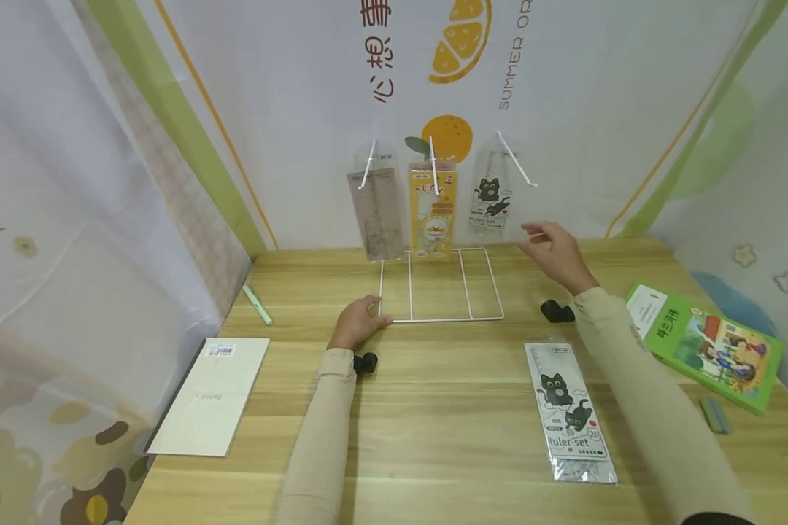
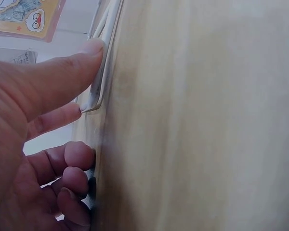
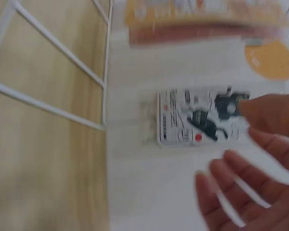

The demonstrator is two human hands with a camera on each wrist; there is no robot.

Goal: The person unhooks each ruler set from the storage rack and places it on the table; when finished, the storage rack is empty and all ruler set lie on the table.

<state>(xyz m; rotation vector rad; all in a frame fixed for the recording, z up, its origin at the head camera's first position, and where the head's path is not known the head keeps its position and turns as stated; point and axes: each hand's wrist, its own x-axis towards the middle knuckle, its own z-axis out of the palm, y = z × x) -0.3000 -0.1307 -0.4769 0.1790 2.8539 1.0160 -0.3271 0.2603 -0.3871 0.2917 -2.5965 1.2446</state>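
Currently, by the left hand [image 1: 357,323], the near left corner of the white wire rack [image 1: 441,320] is pinched; the right hand [image 1: 554,257] is held empty, fingers loosely parted, near a ruler set [image 1: 490,200] hung on the right hook [image 1: 516,159], beside which a yellow duck packet [image 1: 432,222] is hung.

The desk [image 1: 427,408] has a light wood-grain top. A white wire rack [image 1: 448,320] stands with its base flat near the middle of the far edge. A light green pen [image 1: 257,305] lies near the left edge, toward the far left corner. A white notebook [image 1: 211,408] lies along the left edge, nearer than the pen. A ruler-set packet [image 1: 568,412] lies face up, right of centre. A green book [image 1: 709,346] lies at the right edge. A small eraser [image 1: 714,415] lies just beside the book, on its near side.
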